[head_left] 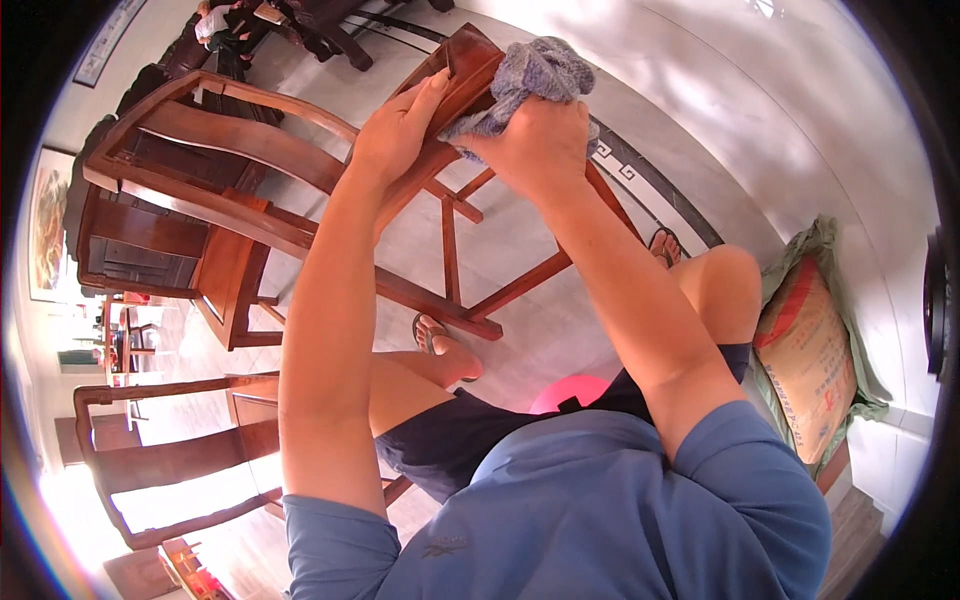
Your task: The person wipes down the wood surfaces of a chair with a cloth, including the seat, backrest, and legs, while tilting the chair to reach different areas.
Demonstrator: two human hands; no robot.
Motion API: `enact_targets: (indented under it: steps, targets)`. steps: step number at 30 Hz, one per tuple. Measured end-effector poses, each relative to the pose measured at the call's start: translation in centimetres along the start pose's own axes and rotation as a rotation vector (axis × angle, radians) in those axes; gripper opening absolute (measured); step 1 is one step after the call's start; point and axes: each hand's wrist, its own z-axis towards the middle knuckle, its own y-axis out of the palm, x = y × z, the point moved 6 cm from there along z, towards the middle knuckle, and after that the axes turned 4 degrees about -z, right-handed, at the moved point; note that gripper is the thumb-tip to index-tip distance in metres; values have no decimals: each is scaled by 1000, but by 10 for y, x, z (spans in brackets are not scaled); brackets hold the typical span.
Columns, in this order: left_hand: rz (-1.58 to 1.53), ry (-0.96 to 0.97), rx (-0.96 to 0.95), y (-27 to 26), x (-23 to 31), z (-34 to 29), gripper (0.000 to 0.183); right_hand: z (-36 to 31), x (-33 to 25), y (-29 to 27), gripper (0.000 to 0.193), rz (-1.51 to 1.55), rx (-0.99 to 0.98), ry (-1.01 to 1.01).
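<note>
A reddish-brown wooden chair (230, 215) stands tilted in front of me, its curved back toward the left and its legs pointing right and toward me. My left hand (393, 132) grips the edge of its seat (467, 68), with a finger or thumb lying along the wood. In my right hand (540, 147) is a bunched grey cloth (545, 72), pressed against the right side of the seat. My palm hides part of the cloth and the wood under it.
Another wooden chair (178, 455) is at the lower left, and one more (235, 275) stands beyond the tilted one. A filled sack (805, 350) leans by the white wall on the right. Under me shows a pink round seat (570, 392). A person (215, 25) sits far off.
</note>
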Motion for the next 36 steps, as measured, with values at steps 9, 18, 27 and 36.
enact_targets:
  steps: [9, 18, 27, 36]
  targets:
    - [-41, 66, 0, 2, 2, -1, 66, -5, 15, 6, 49, 99, 74, -116]
    - [-33, 28, 7, 5, -1, 4, 72, 7, 51, 20, 38, 530, -311, -114]
    - [40, 77, 43, 12, 1, 7, 66, -5, 34, 16, 39, 257, -89, -22]
    - [-54, 39, 39, 17, 3, 10, 80, -2, 13, 3, 57, -131, 158, -8]
